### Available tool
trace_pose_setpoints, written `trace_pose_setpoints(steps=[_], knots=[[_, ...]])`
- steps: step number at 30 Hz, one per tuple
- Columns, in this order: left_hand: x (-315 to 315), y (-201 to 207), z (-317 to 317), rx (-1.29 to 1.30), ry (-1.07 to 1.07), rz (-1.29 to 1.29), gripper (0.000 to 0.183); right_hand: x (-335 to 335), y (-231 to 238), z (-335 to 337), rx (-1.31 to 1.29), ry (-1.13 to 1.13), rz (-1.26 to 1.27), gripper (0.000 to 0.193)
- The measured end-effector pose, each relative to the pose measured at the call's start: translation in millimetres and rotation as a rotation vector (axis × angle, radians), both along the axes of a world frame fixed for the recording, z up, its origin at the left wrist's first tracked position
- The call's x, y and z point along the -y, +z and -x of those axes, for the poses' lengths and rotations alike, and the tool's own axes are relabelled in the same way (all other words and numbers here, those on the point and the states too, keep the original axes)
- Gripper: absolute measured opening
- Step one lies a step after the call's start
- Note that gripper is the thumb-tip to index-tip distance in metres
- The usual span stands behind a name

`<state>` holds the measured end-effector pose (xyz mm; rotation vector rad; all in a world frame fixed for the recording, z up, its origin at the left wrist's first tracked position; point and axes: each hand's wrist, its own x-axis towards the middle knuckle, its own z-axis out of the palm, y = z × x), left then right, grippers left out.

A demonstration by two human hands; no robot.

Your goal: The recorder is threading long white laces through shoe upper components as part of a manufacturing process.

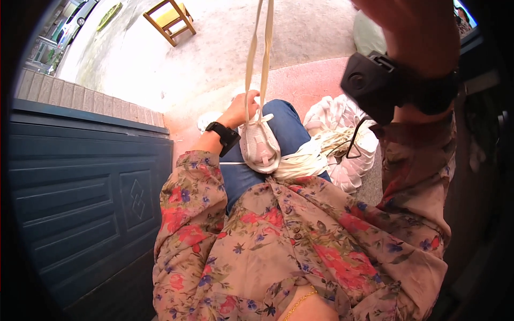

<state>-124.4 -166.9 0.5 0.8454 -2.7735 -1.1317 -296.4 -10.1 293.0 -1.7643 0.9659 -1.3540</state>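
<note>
A white and pale pink shoe (260,145) rests on my lap over blue trousers (292,120). My left hand (243,111) is closed around its far end. Two lengths of a cream shoelace (258,53) rise taut from the shoe and leave the picture at the top. A bundle of loose cream laces (302,160) lies across my thigh beside the shoe. At the upper right my right arm is raised, and my right hand (415,21) is only partly in view; its fingers are out of the picture, so I cannot see what they hold.
To my right is a heap of white and pink shoe pieces (353,166), with a thin black bent rod (354,142) in front. A dark blue panelled door (80,187) stands at my left. Farther off are a small wooden chair (170,20) and a pale rounded object (368,35).
</note>
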Motion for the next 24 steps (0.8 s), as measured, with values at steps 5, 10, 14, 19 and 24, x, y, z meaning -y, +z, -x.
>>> trace_pose_setpoints(steps=[5,10,14,19,24], knots=[[15.4,-24.3,-55.4,0.000,0.075,0.167,0.022,14.1,-7.5,-18.2,-0.029,0.045,-0.028,0.025],[-3.6,-40.2,-70.5,0.000,0.218,-0.112,0.021,8.3,-69.4,-21.7,-0.173,-0.207,-0.361,0.022],[-24.4,-30.0,-66.5,-0.024,0.097,0.378,0.013,20.3,-184.6,-35.7,-0.214,-0.144,-0.684,0.024],[-32.5,-26.8,-56.3,0.105,-0.152,0.809,0.006,11.6,-313.2,-59.4,-0.629,-0.246,-0.514,0.022],[-24.2,-41.0,-65.6,-0.074,0.017,0.590,0.007,3.8,-350.7,-70.9,-0.624,-0.319,-0.281,0.017]])
